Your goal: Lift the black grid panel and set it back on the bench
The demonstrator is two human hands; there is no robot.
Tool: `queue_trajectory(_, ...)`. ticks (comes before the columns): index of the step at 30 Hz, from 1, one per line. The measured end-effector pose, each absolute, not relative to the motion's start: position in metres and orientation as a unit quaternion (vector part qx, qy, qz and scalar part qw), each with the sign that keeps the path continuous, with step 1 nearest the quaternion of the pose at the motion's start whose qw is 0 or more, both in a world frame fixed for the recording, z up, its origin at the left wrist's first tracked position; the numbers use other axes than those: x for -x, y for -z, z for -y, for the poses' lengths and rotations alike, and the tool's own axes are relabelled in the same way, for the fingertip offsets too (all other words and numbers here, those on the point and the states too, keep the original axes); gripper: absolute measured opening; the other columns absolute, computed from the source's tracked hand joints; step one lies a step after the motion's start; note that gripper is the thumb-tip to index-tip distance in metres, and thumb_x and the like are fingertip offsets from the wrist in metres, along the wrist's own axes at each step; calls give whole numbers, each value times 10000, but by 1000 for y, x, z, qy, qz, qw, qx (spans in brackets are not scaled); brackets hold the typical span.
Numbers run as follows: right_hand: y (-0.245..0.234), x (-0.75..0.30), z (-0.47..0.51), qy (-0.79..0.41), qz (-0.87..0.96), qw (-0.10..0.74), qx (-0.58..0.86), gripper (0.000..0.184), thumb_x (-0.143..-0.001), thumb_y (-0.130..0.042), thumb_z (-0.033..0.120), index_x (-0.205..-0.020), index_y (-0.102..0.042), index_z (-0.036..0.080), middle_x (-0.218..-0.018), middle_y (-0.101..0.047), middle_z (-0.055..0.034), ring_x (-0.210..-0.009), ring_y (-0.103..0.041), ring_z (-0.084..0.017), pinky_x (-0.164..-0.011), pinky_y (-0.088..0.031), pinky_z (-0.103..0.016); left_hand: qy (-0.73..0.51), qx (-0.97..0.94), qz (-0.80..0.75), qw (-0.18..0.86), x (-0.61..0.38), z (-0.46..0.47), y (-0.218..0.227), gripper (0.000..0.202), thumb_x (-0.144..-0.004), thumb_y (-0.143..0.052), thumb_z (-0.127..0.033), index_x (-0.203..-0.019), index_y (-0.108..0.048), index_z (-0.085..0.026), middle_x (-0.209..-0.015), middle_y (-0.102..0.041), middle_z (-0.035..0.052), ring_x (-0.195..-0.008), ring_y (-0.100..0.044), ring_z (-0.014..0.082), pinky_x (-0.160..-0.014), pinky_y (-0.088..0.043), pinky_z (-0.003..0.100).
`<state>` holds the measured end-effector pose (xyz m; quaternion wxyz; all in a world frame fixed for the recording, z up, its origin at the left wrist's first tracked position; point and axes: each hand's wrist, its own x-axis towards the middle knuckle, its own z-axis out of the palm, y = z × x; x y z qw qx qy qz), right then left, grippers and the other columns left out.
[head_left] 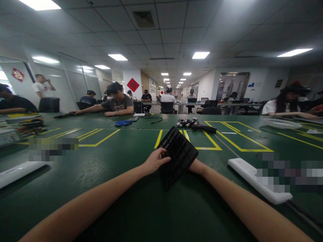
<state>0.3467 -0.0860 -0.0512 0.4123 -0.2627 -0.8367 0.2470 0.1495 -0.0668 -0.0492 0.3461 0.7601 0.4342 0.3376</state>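
A black compartment tray (180, 149), divided by thin ribs into a grid, is tilted above the green table, its compartments turned towards me. My right hand (196, 167) supports it from behind at the lower right; the tray hides those fingers. At the left side of the tray, my left hand (157, 160) has its thumb and fingers drawn together in a pinch over the compartments. Whatever lies between those fingertips is too small and dark to make out.
Yellow tape outlines (217, 148) mark the green table (121, 201). White power strips (259, 181) lie at both sides. Beyond the tray are a dark bundle of metal parts (188, 123), a black-handled tool (205, 128) and blue items (123, 123). A person (118, 102) leans on the far edge.
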Motion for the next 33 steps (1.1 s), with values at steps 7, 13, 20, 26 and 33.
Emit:
queue_trajectory(7, 68, -349, 77, -194, 853, 379, 303, 459, -809, -483, 351, -1235, -499, 181, -1342, -442, -109, -1247, -377, -260, -1058, -243, -445, -532, -395, -576, 479, -138, 44, 47, 160, -685, -524, -34, -787, -501, -155, -638, -426, -40, -488, -387, 68, -464, -309, 195)
queue_trajectory(13, 65, -348, 80, -184, 857, 366, 313, 495, -829, -463, 358, -1296, -435, 196, -1397, -361, -97, -1290, -306, -260, -1080, -192, -443, -536, -337, -567, 528, -128, 44, 36, 254, -750, -363, 65, -880, -442, -139, -653, -481, -7, -490, -475, 59, -487, -410, 172)
queue_trajectory(20, 66, -343, 81, -200, 852, 382, 297, 482, -839, -460, 377, -1294, -438, 220, -1382, -388, -88, -1276, -338, -245, -1080, -213, -439, -406, -510, -503, 567, -127, 62, 31, 312, -730, -583, -437, -681, -470, -150, -444, -365, -92, -306, -248, 7, -317, -92, 131)
queue_trajectory(26, 63, -341, 84, -240, 846, 391, 271, 430, -843, -461, 385, -1254, -485, 259, -1352, -438, -39, -1249, -382, -226, -1084, -225, -423, -318, -582, -432, 611, -127, 66, 25, 248, -688, -619, -293, -851, -547, -120, -615, -517, -33, -397, -375, 12, -340, -187, 137)
queue_trajectory(33, 65, -340, 80, -245, 847, 393, 261, 407, -834, -447, 459, -1177, -550, 266, -1266, -530, -38, -1184, -458, -222, -1055, -279, -443, -364, -710, -450, 402, -137, 67, 45, 204, -756, -498, -337, -704, -511, -140, -557, -529, -36, -383, -402, 41, -382, -281, 170)
